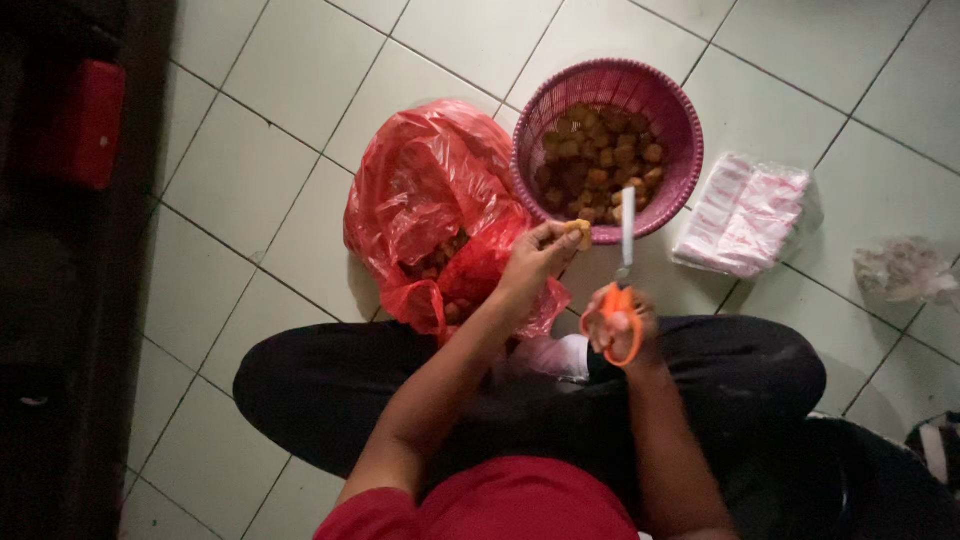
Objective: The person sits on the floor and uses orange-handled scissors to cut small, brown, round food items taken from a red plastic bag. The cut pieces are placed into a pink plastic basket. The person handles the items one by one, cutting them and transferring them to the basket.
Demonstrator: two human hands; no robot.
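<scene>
My left hand (535, 255) pinches a small golden-brown fried piece (580, 231) between its fingertips, just in front of a pink plastic basket (672, 107). The basket holds several similar brown pieces (598, 160). My right hand (625, 325) grips orange-handled scissors (620, 300), whose silver blades point up towards the basket and stand just right of the piece. A red plastic bag (430, 195) with more brown pieces inside lies left of the basket, behind my left hand.
I sit cross-legged in dark trousers (330, 385) on a pale tiled floor (260, 150). A stack of clear plastic bags with red print (742, 212) lies right of the basket. Crumpled clear plastic (903, 270) lies farther right. Dark furniture (70, 270) lines the left edge.
</scene>
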